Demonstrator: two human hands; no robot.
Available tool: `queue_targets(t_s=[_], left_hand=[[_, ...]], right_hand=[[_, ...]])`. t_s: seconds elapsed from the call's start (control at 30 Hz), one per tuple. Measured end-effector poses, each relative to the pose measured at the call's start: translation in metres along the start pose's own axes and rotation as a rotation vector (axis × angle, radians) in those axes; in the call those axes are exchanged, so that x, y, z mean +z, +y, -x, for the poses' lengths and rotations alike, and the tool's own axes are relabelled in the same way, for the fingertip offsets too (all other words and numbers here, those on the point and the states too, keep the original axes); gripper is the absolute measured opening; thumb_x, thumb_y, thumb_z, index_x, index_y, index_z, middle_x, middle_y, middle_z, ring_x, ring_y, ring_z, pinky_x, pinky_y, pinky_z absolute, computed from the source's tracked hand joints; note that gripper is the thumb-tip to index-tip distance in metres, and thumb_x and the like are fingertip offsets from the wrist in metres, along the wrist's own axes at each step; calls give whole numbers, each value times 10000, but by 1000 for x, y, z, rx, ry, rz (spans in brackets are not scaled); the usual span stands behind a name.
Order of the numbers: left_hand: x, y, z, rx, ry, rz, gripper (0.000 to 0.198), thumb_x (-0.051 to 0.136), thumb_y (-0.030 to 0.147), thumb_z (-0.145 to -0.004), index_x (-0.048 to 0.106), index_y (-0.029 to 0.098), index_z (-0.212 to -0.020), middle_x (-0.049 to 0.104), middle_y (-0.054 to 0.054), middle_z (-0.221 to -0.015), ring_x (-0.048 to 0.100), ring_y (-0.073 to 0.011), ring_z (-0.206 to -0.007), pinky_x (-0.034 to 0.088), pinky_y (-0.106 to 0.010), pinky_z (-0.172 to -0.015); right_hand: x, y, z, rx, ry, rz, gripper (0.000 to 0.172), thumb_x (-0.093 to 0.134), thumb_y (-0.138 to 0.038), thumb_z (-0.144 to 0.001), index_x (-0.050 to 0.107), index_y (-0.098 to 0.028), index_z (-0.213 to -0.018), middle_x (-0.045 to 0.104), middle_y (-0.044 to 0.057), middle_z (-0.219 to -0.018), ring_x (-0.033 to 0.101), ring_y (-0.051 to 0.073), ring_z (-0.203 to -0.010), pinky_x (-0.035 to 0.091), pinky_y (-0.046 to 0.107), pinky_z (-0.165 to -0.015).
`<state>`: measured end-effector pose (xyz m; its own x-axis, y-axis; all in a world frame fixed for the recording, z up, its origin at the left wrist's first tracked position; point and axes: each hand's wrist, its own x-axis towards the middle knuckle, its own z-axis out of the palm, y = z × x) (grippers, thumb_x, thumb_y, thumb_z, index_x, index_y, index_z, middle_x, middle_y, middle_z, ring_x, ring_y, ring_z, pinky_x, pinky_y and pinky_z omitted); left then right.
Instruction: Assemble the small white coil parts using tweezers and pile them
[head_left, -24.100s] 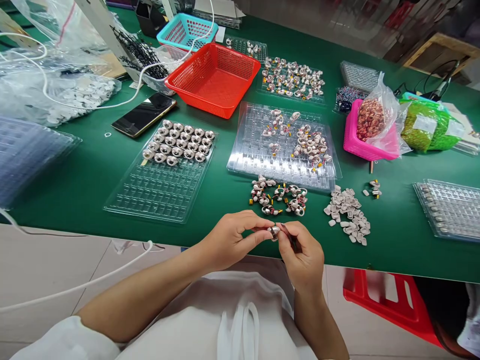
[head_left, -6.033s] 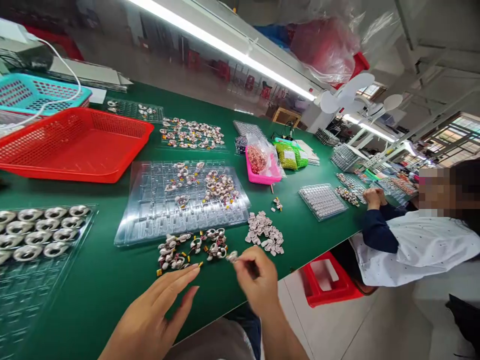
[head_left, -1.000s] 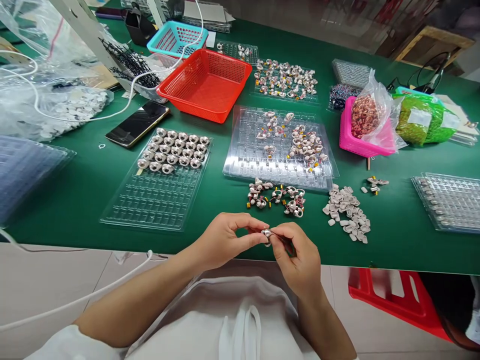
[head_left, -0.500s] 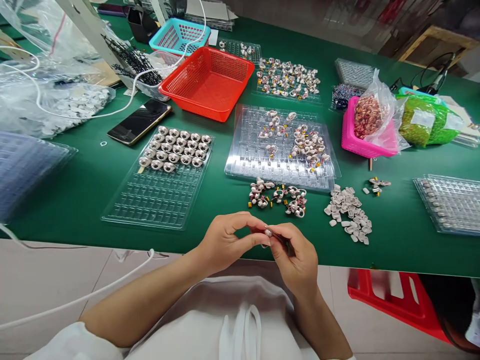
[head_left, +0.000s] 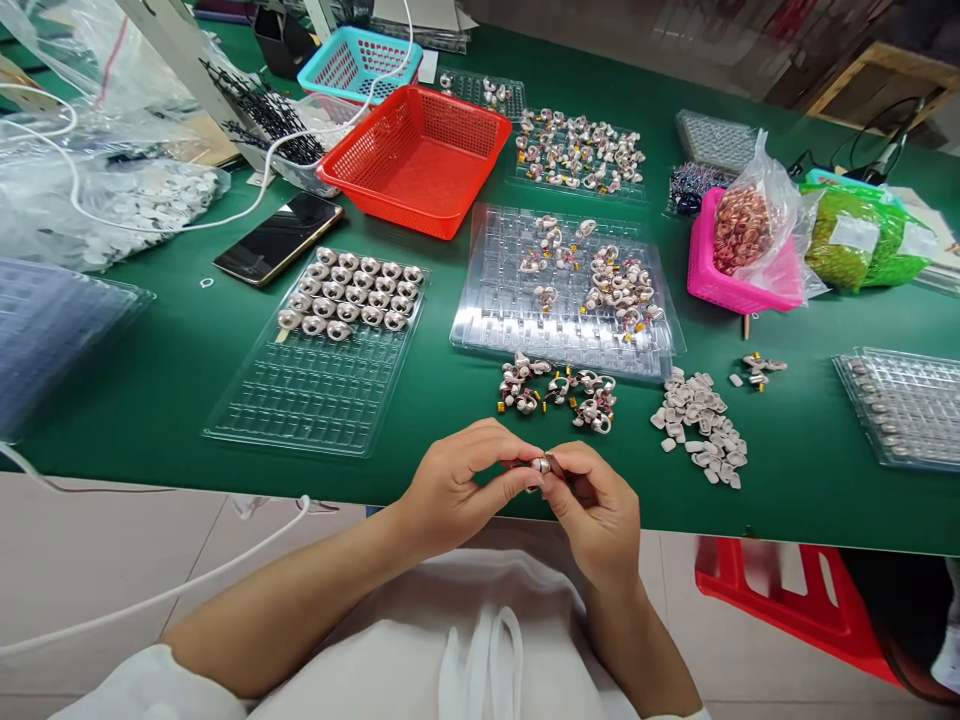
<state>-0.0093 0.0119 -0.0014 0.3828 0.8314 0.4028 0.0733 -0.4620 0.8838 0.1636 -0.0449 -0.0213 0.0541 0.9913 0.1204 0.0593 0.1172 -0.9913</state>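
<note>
My left hand (head_left: pixel 461 480) and my right hand (head_left: pixel 596 510) meet at the near edge of the green table (head_left: pixel 150 380). Both pinch one small silver ring-shaped part (head_left: pixel 539 466) between their fingertips. Just beyond them lies a loose heap of similar parts with coloured wires (head_left: pixel 556 390). To the right of that heap is a pile of small pale caps (head_left: pixel 701 428). A clear tray (head_left: pixel 315 390) to the left carries three rows of finished silver parts (head_left: pixel 349 298).
A second clear tray (head_left: pixel 510 330) with wired parts lies ahead. Behind stand a red basket (head_left: pixel 421 160), a teal basket (head_left: pixel 358 62), a pink bin (head_left: pixel 720 290) with copper coils, green bags (head_left: pixel 862 240) and a phone (head_left: pixel 277 238). A red stool (head_left: pixel 787 610) is below right.
Both hands have stayed pinched on the small part, with only slight finger shifts. The view has drifted a little.
</note>
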Motion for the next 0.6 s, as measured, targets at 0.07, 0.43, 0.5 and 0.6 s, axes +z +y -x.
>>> queue_targets(t_s=[0.07, 0.43, 0.5, 0.6], left_hand=[[1, 1, 1, 6, 11, -21, 118, 733, 108, -864, 751, 140, -977, 781, -73, -823, 675, -165, -745, 550, -269, -717], [5, -1, 5, 24, 49, -32, 149, 728, 94, -868, 766, 135, -1006, 796, -85, -844, 691, -165, -760, 560, -271, -731], [5, -2, 5, 14, 53, -21, 153, 726, 95, -869, 772, 140, -1008, 798, -83, -846, 693, -165, -760, 561, -272, -733], [6, -2, 6, -29, 63, 37, 167, 717, 87, -872, 786, 153, -1009, 802, -76, -849, 692, -160, -751, 561, -267, -729]], right_hand=[[2, 0, 1, -6, 34, 3, 166, 672, -131, -919, 703, -272, -1000, 647, 12, -885, 590, 141, -748, 471, 253, -600], [4, 3, 1, -102, 73, 88, 224, 688, -99, -899, 703, -276, -1036, 681, 19, -925, 643, 154, -809, 502, 260, -632], [4, 3, 1, -126, 70, 129, 230, 687, -91, -894, 700, -272, -1036, 691, 19, -929, 653, 157, -802, 507, 263, -630], [3, 2, 0, -188, 62, 199, 258, 676, -66, -889, 695, -268, -1048, 708, 24, -945, 668, 162, -816, 513, 261, -628]])
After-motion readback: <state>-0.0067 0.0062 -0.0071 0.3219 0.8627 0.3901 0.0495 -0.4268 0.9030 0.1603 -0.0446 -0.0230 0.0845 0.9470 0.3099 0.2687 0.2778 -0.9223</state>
